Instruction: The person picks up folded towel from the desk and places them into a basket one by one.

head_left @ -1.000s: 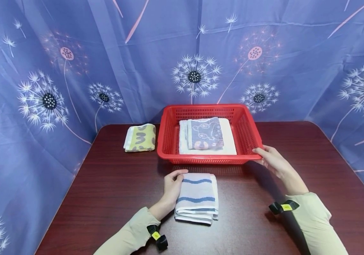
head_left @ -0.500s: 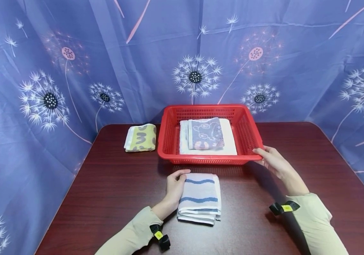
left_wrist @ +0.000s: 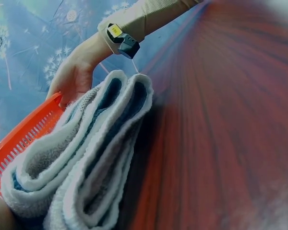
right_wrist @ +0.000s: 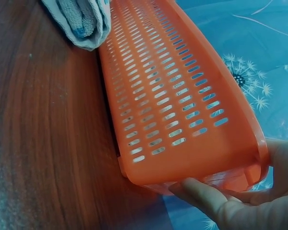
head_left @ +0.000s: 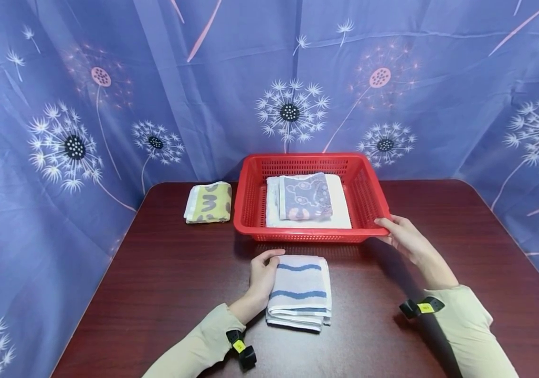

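Note:
A folded towel [head_left: 299,286], white and pale lilac with wavy blue stripes, is in front of the red basket [head_left: 307,232]. My left hand [head_left: 262,277] grips this towel by its left side, near the far left corner. Its layered folds [left_wrist: 101,143] show in the left wrist view, where only a sliver of the hand appears at the lower left. My right hand [head_left: 408,240] holds the basket's front right corner, thumb over the rim. In the right wrist view its fingers [right_wrist: 201,194] lie against the slotted plastic basket [right_wrist: 158,110].
Inside the basket lie a white towel [head_left: 341,210] and, on top, a folded grey-purple towel [head_left: 304,197] with an animal pattern. A folded yellow-green towel [head_left: 210,203] sits left of the basket on the dark red table [head_left: 165,273]. A blue dandelion curtain [head_left: 231,79] borders the table.
The left hand and the striped towel have shifted a little to the right along the basket's front. My right hand and the basket stay where they were.

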`<state>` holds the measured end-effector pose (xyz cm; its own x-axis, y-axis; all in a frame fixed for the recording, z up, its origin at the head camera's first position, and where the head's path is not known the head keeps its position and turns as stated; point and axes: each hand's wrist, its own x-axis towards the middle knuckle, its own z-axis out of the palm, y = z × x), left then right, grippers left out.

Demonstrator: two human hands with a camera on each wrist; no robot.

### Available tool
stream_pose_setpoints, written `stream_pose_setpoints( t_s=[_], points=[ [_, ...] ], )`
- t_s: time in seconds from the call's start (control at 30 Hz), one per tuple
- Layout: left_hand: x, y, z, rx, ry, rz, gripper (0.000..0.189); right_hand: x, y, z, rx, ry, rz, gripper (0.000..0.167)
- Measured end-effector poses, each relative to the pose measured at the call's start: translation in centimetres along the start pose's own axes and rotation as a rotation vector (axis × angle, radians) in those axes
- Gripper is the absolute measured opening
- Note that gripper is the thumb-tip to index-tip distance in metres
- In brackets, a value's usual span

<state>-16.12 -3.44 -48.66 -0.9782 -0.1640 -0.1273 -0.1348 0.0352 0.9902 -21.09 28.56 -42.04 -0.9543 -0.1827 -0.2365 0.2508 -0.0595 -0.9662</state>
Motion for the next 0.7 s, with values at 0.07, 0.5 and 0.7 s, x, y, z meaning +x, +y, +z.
stream_pose_setpoints(
  t_s=[0.07,0.5,0.7],
  points=[
    [0.1,-0.1,0.1,0.0,0.004,-0.002,0.029,0.0,0.0,0.0,-0.015,0.002,0.002,0.059],
    [-0.1,0.2,-0.2,-0.033,0.017,-0.016,0.029,-0.6,0.4,0.1,-0.015,0.007,-0.049,0.067],
    [0.0,0.5,-0.7,-0.063,0.008,-0.023,0.033,-1.3,0.6,0.0,-0.018,0.062,-0.045,0.044]
  ],
)
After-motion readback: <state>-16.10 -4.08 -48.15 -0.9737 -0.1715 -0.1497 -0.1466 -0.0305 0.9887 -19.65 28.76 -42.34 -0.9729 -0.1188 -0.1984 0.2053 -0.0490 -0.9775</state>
